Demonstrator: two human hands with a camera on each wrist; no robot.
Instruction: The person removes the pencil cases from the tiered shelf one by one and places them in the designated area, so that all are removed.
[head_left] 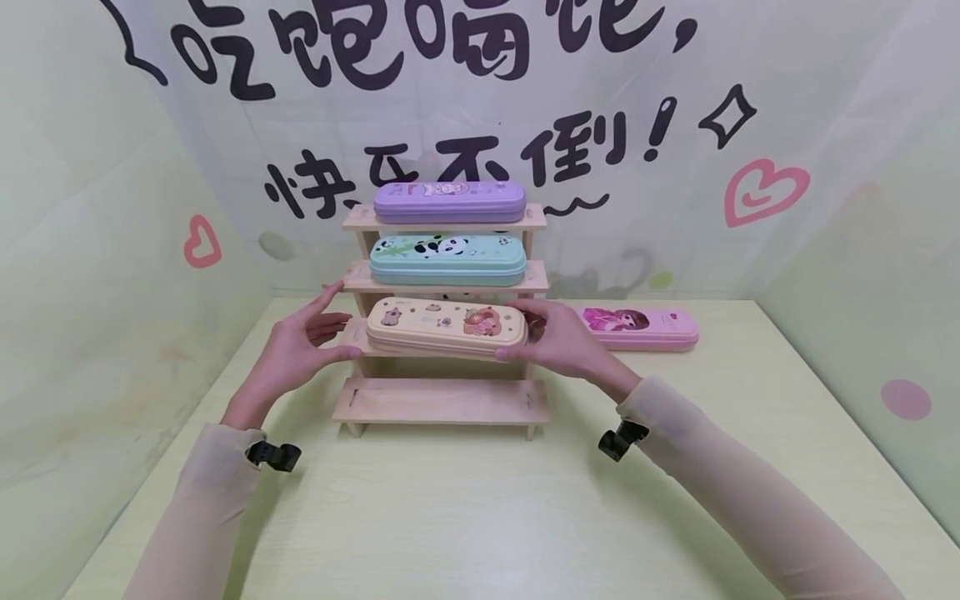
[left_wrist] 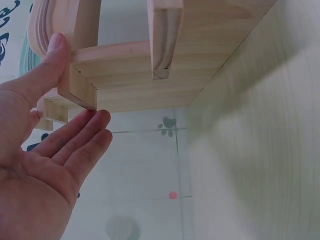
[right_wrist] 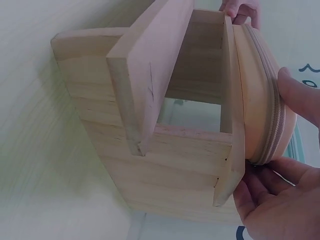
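A cream zipped pencil case [head_left: 431,327] with cartoon animals lies on the third tier down of a wooden stepped stand [head_left: 442,402]. My right hand [head_left: 566,340] grips its right end; in the right wrist view the thumb is on one side of the cream case [right_wrist: 256,95] and curled fingers are on the other. At the stand's left end is my left hand [head_left: 296,346], fingers spread and holding nothing. The left wrist view has its thumb beside the case's end [left_wrist: 44,25] and its fingertips by the shelf's side board.
A purple pencil case [head_left: 450,202] occupies the top tier, with a mint panda pencil case [head_left: 448,260] one tier below. To the right of the stand, a pink pencil case [head_left: 641,329] lies on the pale table [head_left: 480,517]. A printed white curtain [head_left: 637,242] hangs behind.
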